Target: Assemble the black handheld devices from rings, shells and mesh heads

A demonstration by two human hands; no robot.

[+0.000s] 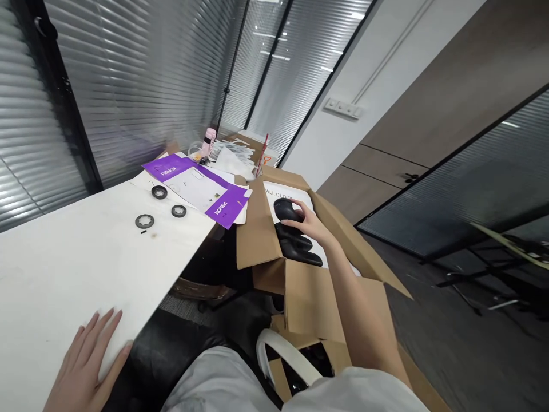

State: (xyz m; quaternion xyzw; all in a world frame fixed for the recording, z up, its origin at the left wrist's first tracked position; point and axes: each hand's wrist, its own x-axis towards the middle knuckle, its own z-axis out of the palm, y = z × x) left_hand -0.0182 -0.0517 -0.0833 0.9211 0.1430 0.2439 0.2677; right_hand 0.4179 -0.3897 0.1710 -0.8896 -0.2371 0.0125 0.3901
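Fingers of the right hand (315, 226), the nearer one, are curled round a black rounded object (285, 209) at their left, over the open carton (257, 232), while the left hand (84, 369) is spread on the table (86, 269).

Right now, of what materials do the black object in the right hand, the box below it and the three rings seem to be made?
Black object: probably plastic, satin, by its soft sheen; rubber is possible.
Box: matt cardboard, by its plain brown, folded flaps.
Rings: dark and dull, perhaps plastic; metal remains possible.
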